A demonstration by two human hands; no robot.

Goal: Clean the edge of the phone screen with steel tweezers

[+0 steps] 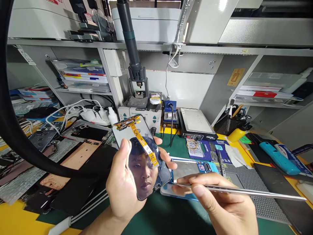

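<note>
My left hand (pixel 124 182) holds a phone screen (pixel 134 148) tilted up, thumb on one edge and fingertips round the other. Its mirror-like back faces me and carries a person's reflection. An orange flex cable (pixel 143 142) with handwritten marks runs down it from the top connector strip. Metal tweezers (pixel 254 192) lie across my right hand (pixel 222 202), pinched between thumb and fingers. Their left end is close to the screen's lower right edge; whether it touches, I cannot tell. Behind my right fingers, partly hidden, lies a blue-edged phone body (pixel 187 169) on the green mat.
Phone parts (pixel 70 160) pile up on the left. A flat heating plate (pixel 198 122), soldering station (pixel 170 114) and hot-air unit (pixel 154 119) stand behind. A perforated grey mat (pixel 259 182), yellow bottle (pixel 236 134) and teal tool (pixel 278 158) are rightward. A black ring (pixel 7 107) curves across the left.
</note>
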